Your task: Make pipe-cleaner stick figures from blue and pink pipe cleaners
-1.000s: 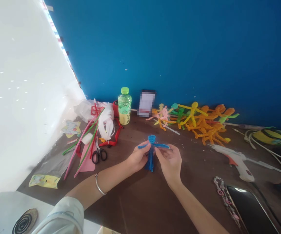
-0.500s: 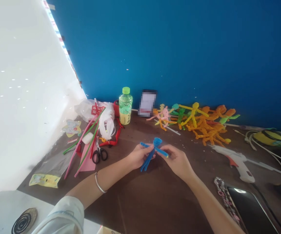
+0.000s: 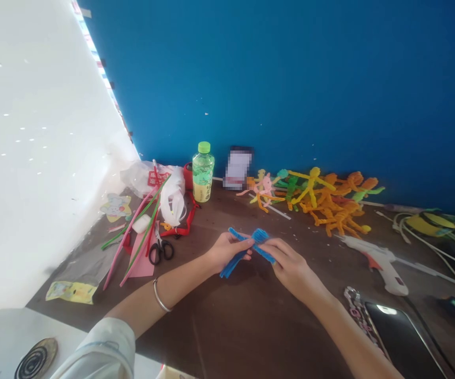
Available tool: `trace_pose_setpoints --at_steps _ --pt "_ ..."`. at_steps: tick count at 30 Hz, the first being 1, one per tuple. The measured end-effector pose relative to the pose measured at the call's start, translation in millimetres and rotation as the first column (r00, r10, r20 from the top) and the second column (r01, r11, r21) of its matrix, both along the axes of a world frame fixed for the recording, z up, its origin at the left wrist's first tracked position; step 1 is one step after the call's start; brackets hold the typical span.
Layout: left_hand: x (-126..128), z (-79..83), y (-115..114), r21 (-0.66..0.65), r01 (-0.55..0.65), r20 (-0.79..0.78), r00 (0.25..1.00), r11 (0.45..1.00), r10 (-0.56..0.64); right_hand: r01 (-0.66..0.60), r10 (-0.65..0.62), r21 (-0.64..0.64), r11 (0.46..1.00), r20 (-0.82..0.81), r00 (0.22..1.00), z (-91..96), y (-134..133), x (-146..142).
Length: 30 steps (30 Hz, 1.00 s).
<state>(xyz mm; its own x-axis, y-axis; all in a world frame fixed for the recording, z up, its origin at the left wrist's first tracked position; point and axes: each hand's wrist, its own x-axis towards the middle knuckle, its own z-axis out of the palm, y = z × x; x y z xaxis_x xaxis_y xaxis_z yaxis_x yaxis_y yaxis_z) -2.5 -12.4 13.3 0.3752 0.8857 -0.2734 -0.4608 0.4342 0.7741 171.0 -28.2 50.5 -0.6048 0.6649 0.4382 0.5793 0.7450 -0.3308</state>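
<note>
Against a blue wall (image 3: 290, 89), over a dark wooden table (image 3: 251, 337), a person's left hand (image 3: 225, 252) is grasping a blue pipe-cleaner figure (image 3: 251, 247) by its body while the right hand (image 3: 290, 271) is pinching its arm, with orange pipe-cleaner figures (image 3: 330, 208) and a hot glue gun (image 3: 381, 271) lying nearby.

No text can be read. The label on the green-capped plastic bottle (image 3: 203, 173), centre of frame, is too small to read; the red mark (image 3: 158, 179) on the white plastic bag (image 3: 138, 178) is unclear; the upright rectangular item (image 3: 237, 169) beside the bottle is pixelated.
</note>
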Motion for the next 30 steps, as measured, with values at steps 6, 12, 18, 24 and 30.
trace_pose_setpoints --at_steps 6,12,18,24,30 --pt "2 2.9 -3 0.075 0.018 -0.002 1.0 0.997 -0.018 -0.034 -0.014 0.142 0.989 0.319 0.948 5.3 -1 8" --pt "3 3.2 -5 0.114 0.038 0.0 0.999 0.993 -0.039 0.026 -0.02 -0.112 0.993 0.061 0.998 2.8 1 8" --pt "1 2.4 -4 0.091 0.124 0.008 0.992 0.988 -0.125 0.005 -0.098 -0.737 0.676 -0.084 0.992 21.5 11 5" --pt "2 2.9 -5 0.107 0.145 -0.033 0.989 0.984 -0.142 -0.201 -0.173 -0.978 0.062 -0.209 0.962 24.0 30 7" --pt "4 -2.3 -3 0.202 -0.095 -0.141 0.982 0.975 0.125 -0.231 -0.597 -0.971 0.054 -0.217 0.773 8.4 37 0"
